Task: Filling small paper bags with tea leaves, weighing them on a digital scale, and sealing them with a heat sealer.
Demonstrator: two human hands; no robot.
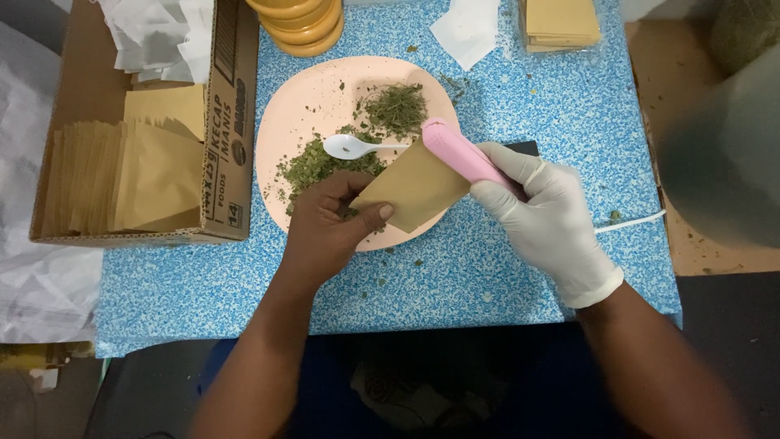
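- I see my left hand (329, 223), bare, pinching a tan pouch (414, 189) by its lower left corner, thumb on top and fingers curled beneath.
- My right hand (546, 215), in a white glove, is wrapped round a pink tool (459, 152); the tool lies along the pouch's upper right edge, touching it.
- The pouch sits between my two hands, tilted, over the near edge of a pink plate (305, 102).
- Just beyond my left hand, dried green herbs (325, 162) lie heaped on the plate, with a white spoon (349, 146) resting on them, handle pointing toward the tool.
- A second, smaller clump of herbs (396, 106) lies farther up the plate, past the pouch.
- The plate rests on a blue speckled desk (487, 276), with green crumbs scattered around it.
- Well left of my left hand stands a cardboard box (231, 122) holding upright stacks of tan pouches (122, 179).
- Far beyond my left hand, at the top edge, yellow lids (302, 20) are stacked.
- Beyond my right hand lies a flat pile of tan pouches (561, 23), with a white paper piece (467, 31) beside it.
- A white cord (630, 222) runs off to the right of my gloved wrist.
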